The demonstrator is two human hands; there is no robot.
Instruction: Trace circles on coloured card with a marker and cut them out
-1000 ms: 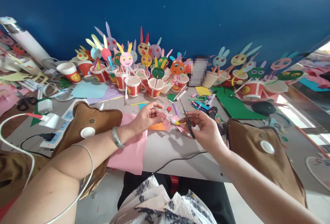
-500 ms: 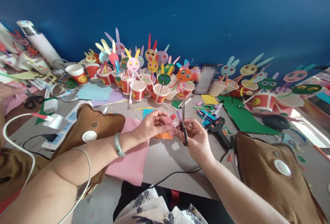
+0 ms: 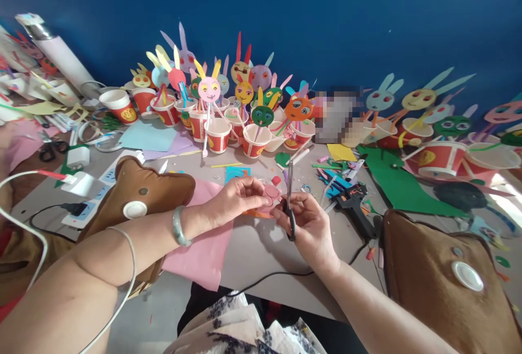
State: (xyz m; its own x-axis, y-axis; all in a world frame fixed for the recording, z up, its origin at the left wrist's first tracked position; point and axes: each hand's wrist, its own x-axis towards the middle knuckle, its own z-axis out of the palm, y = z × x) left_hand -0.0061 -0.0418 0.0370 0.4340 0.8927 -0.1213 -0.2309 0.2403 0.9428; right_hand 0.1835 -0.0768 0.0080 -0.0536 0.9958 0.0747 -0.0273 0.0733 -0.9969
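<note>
Between thumb and fingers, my left hand (image 3: 240,200) pinches a small pink paper piece (image 3: 271,193) with a rounded edge. My right hand (image 3: 310,223) is closed on black-handled scissors (image 3: 291,207), whose blades point away from me, just right of the paper. A jade-like bangle (image 3: 179,227) circles my left wrist. Under my left forearm lies a large sheet of pink paper (image 3: 199,256). A bit of orange paper (image 3: 261,212) shows on the table below my hands.
Several red-and-white paper cups (image 3: 217,136) with paper animal faces stand along the blue wall. A glue gun (image 3: 356,212) and green paper (image 3: 411,188) lie right. Brown plush hot-water bags (image 3: 440,256) flank both sides. A power strip (image 3: 87,210) and bottle (image 3: 65,63) are left.
The view has shifted slightly, so the cups on the right appear farther right. Both hands keep hold of the pink paper piece and the scissors, close together as before.
</note>
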